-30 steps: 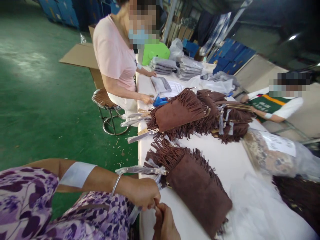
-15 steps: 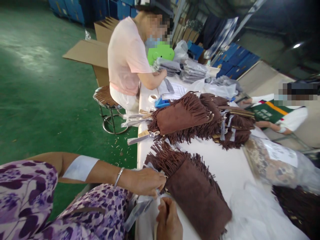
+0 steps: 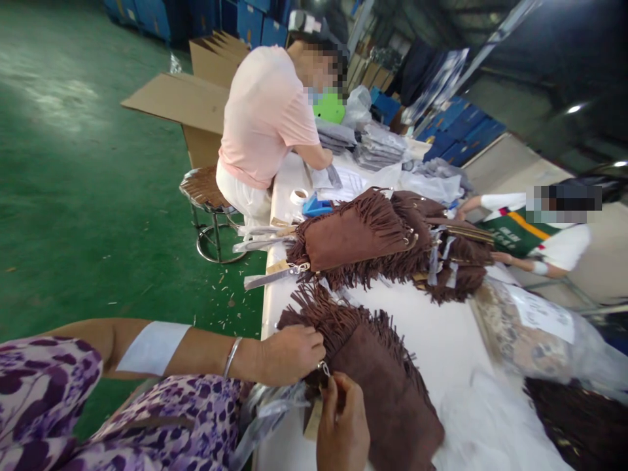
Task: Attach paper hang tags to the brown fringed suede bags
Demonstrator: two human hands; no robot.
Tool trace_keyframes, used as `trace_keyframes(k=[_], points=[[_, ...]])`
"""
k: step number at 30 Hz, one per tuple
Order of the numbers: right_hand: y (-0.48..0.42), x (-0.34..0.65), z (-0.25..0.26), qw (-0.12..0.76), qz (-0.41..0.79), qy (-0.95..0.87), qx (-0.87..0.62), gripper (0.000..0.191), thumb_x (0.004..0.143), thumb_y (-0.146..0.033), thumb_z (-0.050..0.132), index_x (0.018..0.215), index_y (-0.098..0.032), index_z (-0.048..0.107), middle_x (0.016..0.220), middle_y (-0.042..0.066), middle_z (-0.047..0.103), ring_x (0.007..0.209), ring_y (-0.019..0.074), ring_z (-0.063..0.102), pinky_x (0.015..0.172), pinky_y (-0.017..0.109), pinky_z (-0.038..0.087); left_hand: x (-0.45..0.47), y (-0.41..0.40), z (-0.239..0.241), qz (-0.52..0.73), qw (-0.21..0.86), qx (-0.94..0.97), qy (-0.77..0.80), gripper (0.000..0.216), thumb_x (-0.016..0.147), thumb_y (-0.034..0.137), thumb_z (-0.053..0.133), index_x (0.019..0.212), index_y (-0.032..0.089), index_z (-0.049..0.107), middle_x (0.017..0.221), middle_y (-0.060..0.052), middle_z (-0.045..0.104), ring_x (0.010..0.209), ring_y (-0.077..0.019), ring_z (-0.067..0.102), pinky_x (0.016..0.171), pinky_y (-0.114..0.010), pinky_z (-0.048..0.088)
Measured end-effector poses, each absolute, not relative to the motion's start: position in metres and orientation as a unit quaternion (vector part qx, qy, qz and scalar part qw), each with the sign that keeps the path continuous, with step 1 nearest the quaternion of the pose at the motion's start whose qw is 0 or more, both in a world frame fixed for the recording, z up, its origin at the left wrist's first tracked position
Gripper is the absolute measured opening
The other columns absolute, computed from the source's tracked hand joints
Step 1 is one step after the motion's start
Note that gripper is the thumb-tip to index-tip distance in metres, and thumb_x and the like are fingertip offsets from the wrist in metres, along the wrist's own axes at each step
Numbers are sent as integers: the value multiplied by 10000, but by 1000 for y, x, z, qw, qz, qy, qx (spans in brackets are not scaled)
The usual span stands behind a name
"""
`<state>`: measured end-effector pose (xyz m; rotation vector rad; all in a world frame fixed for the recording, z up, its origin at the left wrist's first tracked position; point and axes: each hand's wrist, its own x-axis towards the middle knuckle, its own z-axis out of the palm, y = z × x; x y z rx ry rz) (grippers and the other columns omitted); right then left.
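— What were the hands doing?
— The left hand [image 3: 289,353] was closed over the fringed corner of the brown bag [image 3: 387,392], pinning it at the near edge of the worktop [image 3: 441,314]. The right hand [image 3: 343,425] sat just below it, fingertips pinched together at the small metal ring [image 3: 324,368] on that same corner.
— Which way did the bag lie?
— Flat, to the right of both hands. Its long side ran slantwise away from them across the worktop, with the fringe toward the far left. Both hands touched it, and the right was nearer the ring. A paper tag [image 3: 313,418] and a strap in clear plastic [image 3: 267,405] hung just below.
— And beyond that?
— A pile of the same bags [image 3: 363,239] lay farther along, and a person in a pink shirt [image 3: 267,114] bent over the far end.
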<state>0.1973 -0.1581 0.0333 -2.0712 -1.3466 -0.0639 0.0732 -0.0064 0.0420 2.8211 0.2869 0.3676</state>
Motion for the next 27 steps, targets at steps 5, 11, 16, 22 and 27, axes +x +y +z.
trace_keyframes(k=[5, 11, 16, 22, 27], points=[[-165, 204, 31, 325, 12, -522, -789, 214, 943, -401, 483, 998, -226, 594, 956, 36, 679, 837, 159, 657, 725, 237, 484, 72, -8, 47, 47, 287, 943, 163, 98, 840, 180, 523, 937, 179, 504, 897, -35, 637, 751, -190, 610, 606, -287, 454], [-167, 208, 35, 319, 49, -535, -781, 187, 938, -370, 487, 986, -225, 596, 942, 36, 673, 816, 150, 656, 701, 230, 492, 70, -7, 47, 21, 383, 899, 210, 275, 764, 136, 514, 1029, 205, 489, 879, -7, 657, 788, -200, 637, 633, -262, 459], [-159, 204, 44, 325, 51, -543, -773, 202, 951, -374, 457, 919, -222, 587, 863, 24, 643, 761, 142, 632, 686, 230, 480, 73, -8, 43, 17, 416, 885, 208, 386, 723, 144, 547, 1106, 190, 525, 942, -32, 680, 851, -217, 650, 674, -259, 473], [-151, 198, 48, 316, 54, -531, -784, 271, 976, -401, 400, 873, -222, 576, 841, 22, 603, 758, 150, 590, 689, 243, 444, 75, -7, 46, 8, 506, 830, 235, 197, 795, 218, 528, 955, 206, 642, 773, 8, 677, 682, -148, 653, 589, -188, 447], [-153, 198, 36, 314, 40, -531, -786, 234, 974, -386, 422, 919, -227, 584, 895, 24, 608, 810, 145, 600, 718, 229, 442, 74, -8, 51, -86, 624, 735, 251, 315, 808, 257, 508, 1101, 193, 604, 552, 27, 553, 457, -161, 585, 436, -203, 437]])
